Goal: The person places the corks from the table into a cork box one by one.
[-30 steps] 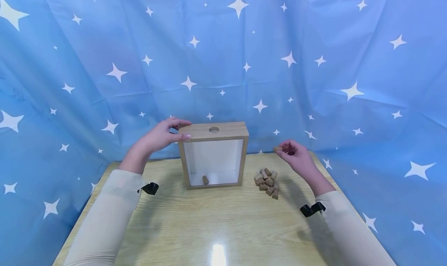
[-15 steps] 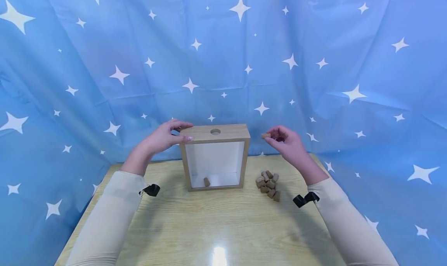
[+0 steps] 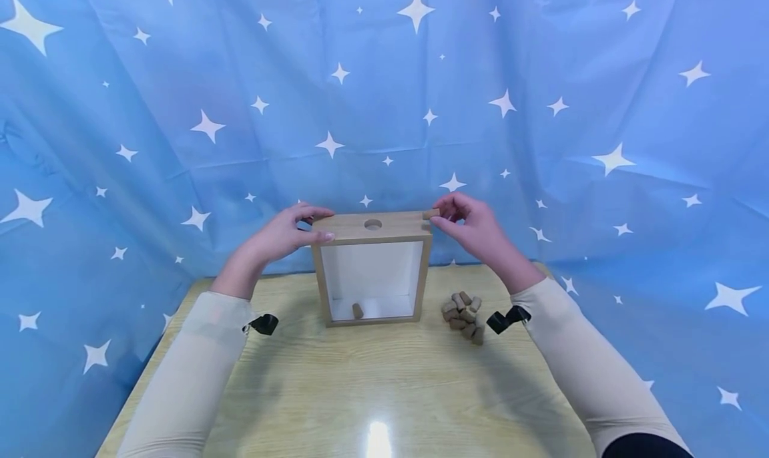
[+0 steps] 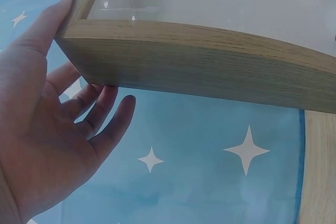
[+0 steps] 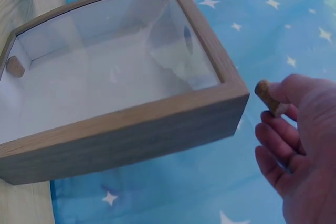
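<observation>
A wooden shadow box (image 3: 426, 264) with a clear front and a round hole (image 3: 373, 224) in its top stands upright on the table. One cork (image 3: 358, 310) is inside it, at the bottom left of the middle. My left hand (image 3: 278, 238) grips the box's upper left corner, thumb at the front and fingers behind, as the left wrist view also shows. Near the upper right corner my right hand (image 3: 472, 226) pinches another cork (image 5: 269, 97) between thumb and fingers. In the right wrist view this cork is just off the box's corner.
Several loose corks (image 3: 463, 316) lie in a pile on the wooden table (image 3: 336, 391), right of the box. A blue curtain (image 3: 384, 111) with white stars hangs behind the table and along its sides.
My right hand has carried its cork leftward and up, from above the pile to the box's upper right corner. The left hand keeps its grip on the box.
</observation>
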`<act>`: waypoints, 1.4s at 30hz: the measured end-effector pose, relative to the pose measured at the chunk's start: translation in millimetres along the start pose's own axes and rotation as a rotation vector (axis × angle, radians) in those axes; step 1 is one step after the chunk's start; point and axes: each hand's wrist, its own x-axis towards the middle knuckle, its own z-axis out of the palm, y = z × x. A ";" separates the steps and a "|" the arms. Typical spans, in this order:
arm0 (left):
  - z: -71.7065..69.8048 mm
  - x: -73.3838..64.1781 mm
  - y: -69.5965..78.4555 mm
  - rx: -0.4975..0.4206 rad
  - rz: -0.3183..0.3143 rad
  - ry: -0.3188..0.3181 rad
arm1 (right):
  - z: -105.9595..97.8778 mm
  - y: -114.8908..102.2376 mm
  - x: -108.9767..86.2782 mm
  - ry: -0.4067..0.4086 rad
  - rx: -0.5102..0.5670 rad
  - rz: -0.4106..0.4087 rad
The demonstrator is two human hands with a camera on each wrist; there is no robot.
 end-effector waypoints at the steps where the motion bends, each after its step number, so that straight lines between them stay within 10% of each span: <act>1: 0.6 0.6 -0.9 0.000 -0.002 0.001 | 1.2 -1.3 2.1 -0.006 0.004 -0.003; 42: -1.9 3.1 -0.7 -0.015 -0.003 0.017 | 64.6 -49.4 64.4 -0.283 -0.196 -0.185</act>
